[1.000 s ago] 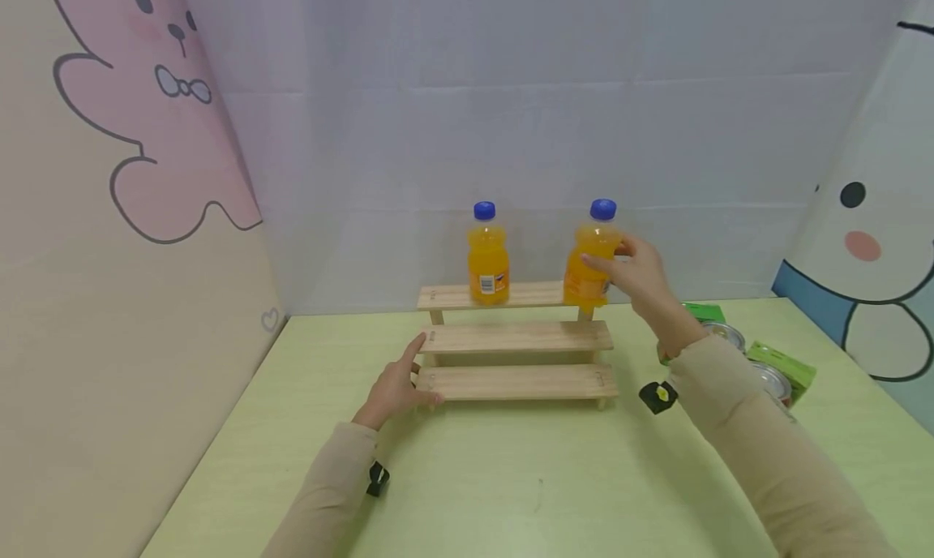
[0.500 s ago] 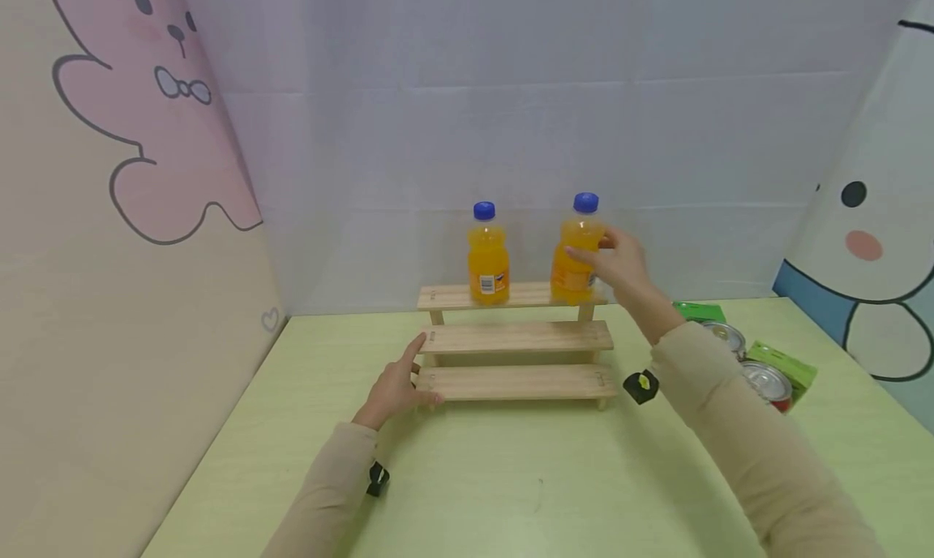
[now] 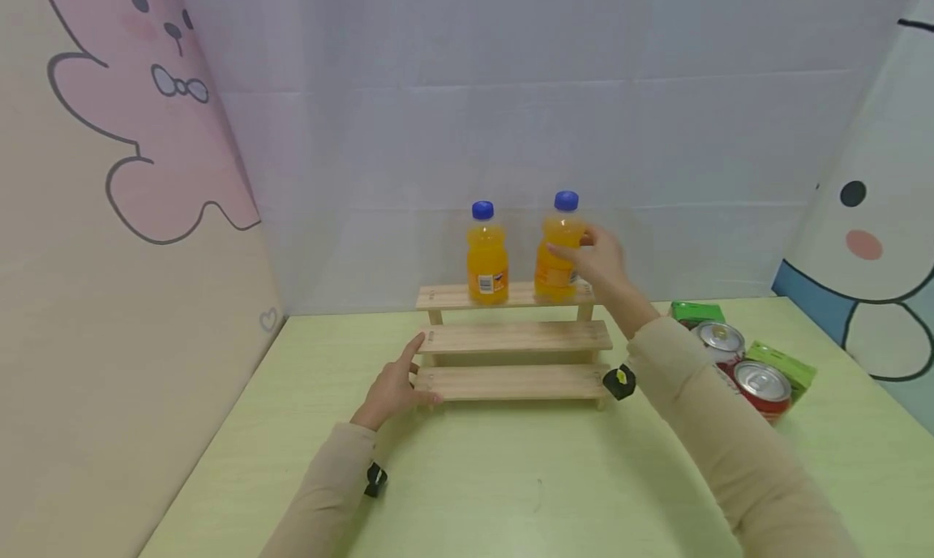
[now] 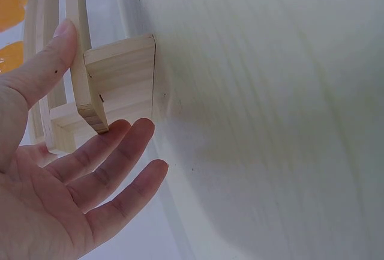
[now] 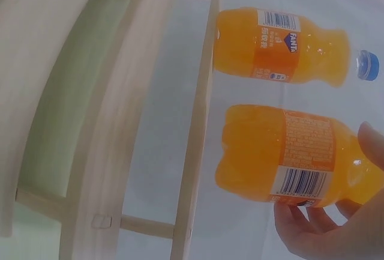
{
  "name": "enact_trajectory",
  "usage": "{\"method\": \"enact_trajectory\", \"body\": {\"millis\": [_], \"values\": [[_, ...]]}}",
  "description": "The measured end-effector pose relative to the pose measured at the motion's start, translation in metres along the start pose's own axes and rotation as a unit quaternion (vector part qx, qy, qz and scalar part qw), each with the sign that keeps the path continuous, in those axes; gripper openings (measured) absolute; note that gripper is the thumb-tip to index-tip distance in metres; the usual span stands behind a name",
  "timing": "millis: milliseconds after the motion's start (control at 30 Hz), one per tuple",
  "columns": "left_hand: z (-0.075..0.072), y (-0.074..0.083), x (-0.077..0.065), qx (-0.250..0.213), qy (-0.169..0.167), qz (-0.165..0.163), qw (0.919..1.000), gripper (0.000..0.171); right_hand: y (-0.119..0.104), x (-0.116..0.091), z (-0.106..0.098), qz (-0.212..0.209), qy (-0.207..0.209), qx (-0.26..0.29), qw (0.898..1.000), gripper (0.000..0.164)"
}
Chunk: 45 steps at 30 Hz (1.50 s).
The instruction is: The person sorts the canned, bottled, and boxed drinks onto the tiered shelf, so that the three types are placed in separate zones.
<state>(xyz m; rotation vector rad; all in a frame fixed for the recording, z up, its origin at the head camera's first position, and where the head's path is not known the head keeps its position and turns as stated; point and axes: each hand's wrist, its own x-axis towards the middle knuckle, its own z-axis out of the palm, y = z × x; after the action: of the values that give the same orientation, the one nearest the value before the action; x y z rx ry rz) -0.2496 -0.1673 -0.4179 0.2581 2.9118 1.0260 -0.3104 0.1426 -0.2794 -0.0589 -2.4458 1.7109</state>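
Observation:
My right hand (image 3: 602,259) grips a bottle of orange Fanta (image 5: 282,155) with a blue cap, thumb on one side and fingers on the other. In the right wrist view a narrow gap shows between its base and the top board of the three-tier wooden shelf rack (image 3: 511,337). To its left, a second Fanta bottle (image 3: 487,258) stands upright on that board. My left hand (image 3: 390,392) holds the rack's left end, thumb (image 4: 57,56) against the lowest board's edge and index finger up by the middle board; the other fingers (image 4: 123,200) stretch out beside the end.
Right of the rack on the table (image 3: 474,485), two drink cans (image 3: 762,381) stand near green packages (image 3: 784,363), partly behind my right sleeve. The two lower boards (image 3: 514,382) bear nothing. A pale curtain (image 3: 467,96) hangs close behind the rack.
My right hand has carried the bottle left along the top board, nearer to the standing bottle. More of the cans now shows past my sleeve. My left hand has stayed put.

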Motion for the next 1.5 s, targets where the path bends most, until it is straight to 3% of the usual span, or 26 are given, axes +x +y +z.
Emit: {"method": "enact_trajectory", "body": {"millis": [233, 633, 933, 1167, 1500], "values": [[-0.001, 0.000, -0.004, -0.002, -0.002, -0.005, 1.0000, 0.103, -0.002, 0.003, 0.014, 0.020, -0.001, -0.002, 1.000, 0.061], [-0.001, 0.004, -0.001, 0.003, 0.000, 0.001, 1.0000, 0.102, -0.005, 0.005, 0.024, 0.018, 0.004, 0.009, 1.000, 0.056], [0.001, 0.000, 0.001, 0.003, -0.001, -0.003, 1.0000, 0.104, -0.002, 0.008, 0.033, 0.033, 0.005, 0.001, 0.999, 0.061], [0.002, -0.001, 0.002, 0.006, 0.000, -0.003, 1.0000, 0.103, -0.002, 0.009, 0.037, 0.031, 0.007, 0.002, 0.999, 0.063], [0.000, 0.000, 0.000, 0.001, -0.006, 0.004, 1.0000, 0.103, 0.002, 0.008, 0.037, 0.009, 0.008, -0.037, 0.999, 0.065]]}}
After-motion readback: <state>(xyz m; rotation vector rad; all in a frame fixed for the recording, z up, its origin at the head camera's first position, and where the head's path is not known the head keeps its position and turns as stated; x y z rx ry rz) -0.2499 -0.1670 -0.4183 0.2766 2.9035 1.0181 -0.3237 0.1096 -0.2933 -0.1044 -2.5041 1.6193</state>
